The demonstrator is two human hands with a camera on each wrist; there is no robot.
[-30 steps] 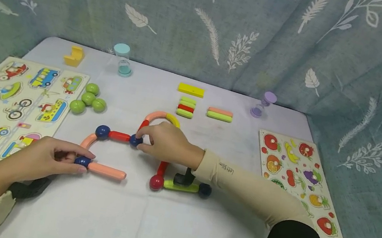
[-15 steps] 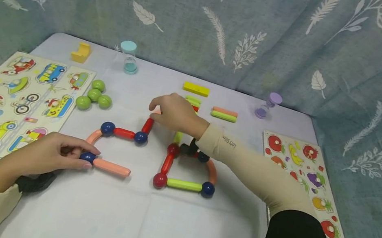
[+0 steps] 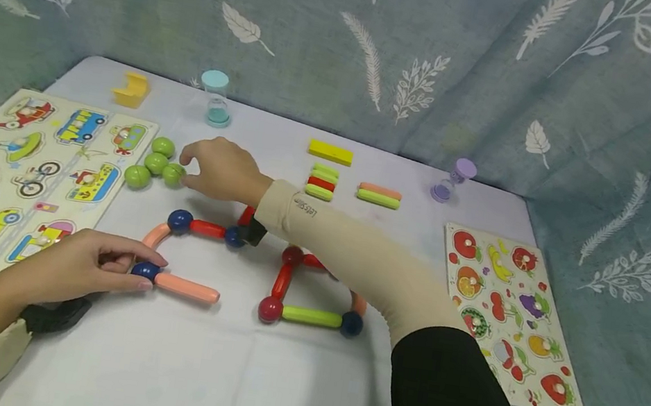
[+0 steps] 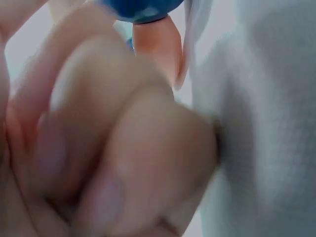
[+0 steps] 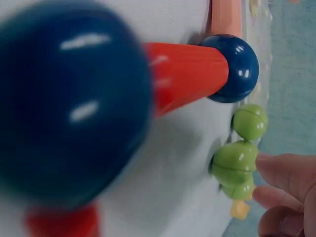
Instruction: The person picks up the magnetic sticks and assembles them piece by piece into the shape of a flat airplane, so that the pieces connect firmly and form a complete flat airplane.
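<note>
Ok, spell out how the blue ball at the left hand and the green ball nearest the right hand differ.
Colour: the blue ball is dark blue; the green ball is light green.
Joining: the blue ball is attached to a straight salmon rod; the green ball shows no rod and sits among other green balls.
Hold: the left hand pinches the blue ball; the right hand is beside the green ball, contact unclear.
Both are round.

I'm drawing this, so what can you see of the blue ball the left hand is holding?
The blue ball is dark, round and shiny, maybe plastic. The left hand pinches it between finger and thumb, partly covering it. A straight pink stick meets its right side; a curved stick runs toward its far side, the join hidden. It's on or just above the white table.
</note>
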